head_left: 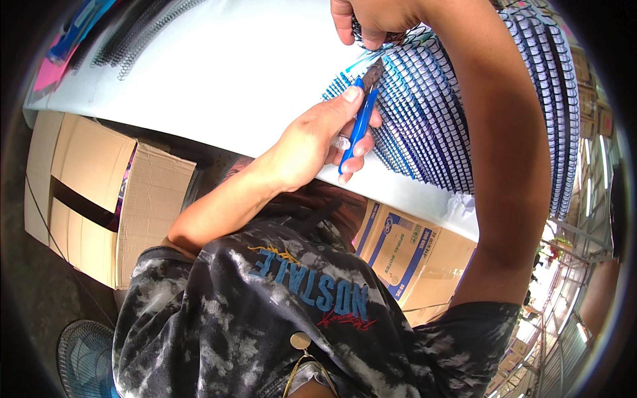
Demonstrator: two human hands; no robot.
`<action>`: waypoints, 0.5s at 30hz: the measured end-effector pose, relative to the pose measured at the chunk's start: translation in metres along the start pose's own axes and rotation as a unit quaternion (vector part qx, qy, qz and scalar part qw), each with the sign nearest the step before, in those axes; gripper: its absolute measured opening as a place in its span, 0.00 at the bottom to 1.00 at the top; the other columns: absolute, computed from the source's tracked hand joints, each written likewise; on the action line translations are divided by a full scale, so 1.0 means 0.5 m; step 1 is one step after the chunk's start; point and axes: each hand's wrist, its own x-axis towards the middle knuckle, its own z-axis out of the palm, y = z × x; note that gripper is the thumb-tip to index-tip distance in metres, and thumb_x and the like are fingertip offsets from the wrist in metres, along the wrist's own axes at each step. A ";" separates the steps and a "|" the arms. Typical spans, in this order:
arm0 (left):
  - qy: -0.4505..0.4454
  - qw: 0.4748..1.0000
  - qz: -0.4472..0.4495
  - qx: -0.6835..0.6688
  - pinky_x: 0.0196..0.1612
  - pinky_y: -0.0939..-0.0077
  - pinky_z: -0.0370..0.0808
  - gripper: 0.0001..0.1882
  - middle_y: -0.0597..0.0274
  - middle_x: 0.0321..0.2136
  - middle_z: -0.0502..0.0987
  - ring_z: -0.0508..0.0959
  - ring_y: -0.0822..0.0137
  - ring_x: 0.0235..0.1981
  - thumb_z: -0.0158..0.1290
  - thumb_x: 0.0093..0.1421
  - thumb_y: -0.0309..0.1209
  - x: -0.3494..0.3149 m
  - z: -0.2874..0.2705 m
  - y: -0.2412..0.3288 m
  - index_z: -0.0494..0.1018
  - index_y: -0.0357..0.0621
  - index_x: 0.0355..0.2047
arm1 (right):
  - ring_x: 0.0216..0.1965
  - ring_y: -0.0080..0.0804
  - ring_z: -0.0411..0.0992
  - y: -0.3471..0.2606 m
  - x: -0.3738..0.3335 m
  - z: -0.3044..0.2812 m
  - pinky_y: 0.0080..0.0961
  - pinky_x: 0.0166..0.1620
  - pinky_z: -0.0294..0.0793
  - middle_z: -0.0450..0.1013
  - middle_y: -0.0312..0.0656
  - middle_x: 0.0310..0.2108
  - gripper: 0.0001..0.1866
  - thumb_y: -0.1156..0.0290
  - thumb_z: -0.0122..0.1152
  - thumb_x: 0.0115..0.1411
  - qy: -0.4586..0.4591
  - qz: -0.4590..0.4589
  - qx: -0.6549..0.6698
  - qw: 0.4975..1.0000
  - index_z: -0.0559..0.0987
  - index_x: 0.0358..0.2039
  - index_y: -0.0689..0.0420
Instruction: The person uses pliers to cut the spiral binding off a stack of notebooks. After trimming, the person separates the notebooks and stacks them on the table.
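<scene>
My left hand (308,142) is closed round a pair of cutting pliers (364,119) with blue handles. Their dark jaws point up to the edge of a stack of spiral-bound notebooks (424,99), which lies fanned out with black coils along the spines. Across the stack reaches my right arm. At the far end, the bent fingers of my right hand (391,16) grip a black spiral coil (358,32), partly hidden under them. The plier tips are just below that hand; whether they touch a coil I cannot tell.
Loose black spiral coils (136,40) lie at the far left of the white table (219,79). Open cardboard boxes (93,172) stand below its left edge, another carton (418,255) below the front edge. A fan (86,358) is at the lower left.
</scene>
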 end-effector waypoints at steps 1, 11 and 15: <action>0.007 1.000 0.001 0.015 0.29 0.74 0.75 0.30 0.59 0.24 0.71 0.74 0.67 0.23 0.26 0.67 0.51 -0.002 0.005 0.001 0.65 0.35 0.45 | 0.35 0.36 0.74 0.003 -0.004 -0.002 0.30 0.38 0.71 0.78 0.44 0.35 0.14 0.77 0.63 0.44 -0.001 -0.016 0.008 1.000 0.81 0.35 0.59; 0.010 1.000 0.002 -0.007 0.21 0.79 0.71 0.30 0.62 0.22 0.69 0.71 0.71 0.20 0.26 0.67 0.51 0.010 0.010 0.021 0.66 0.36 0.43 | 0.34 0.40 0.74 -0.015 -0.028 -0.010 0.31 0.38 0.72 0.76 0.50 0.34 0.13 0.74 0.57 0.45 0.011 0.039 -0.025 0.999 0.80 0.33 0.63; -0.008 0.996 0.037 0.084 0.28 0.74 0.76 0.30 0.56 0.26 0.73 0.76 0.65 0.25 0.25 0.67 0.51 0.000 0.016 0.016 0.65 0.35 0.45 | 0.34 0.42 0.74 -0.036 -0.044 -0.017 0.32 0.38 0.72 0.76 0.52 0.33 0.14 0.73 0.54 0.45 0.031 0.102 -0.042 0.993 0.80 0.32 0.65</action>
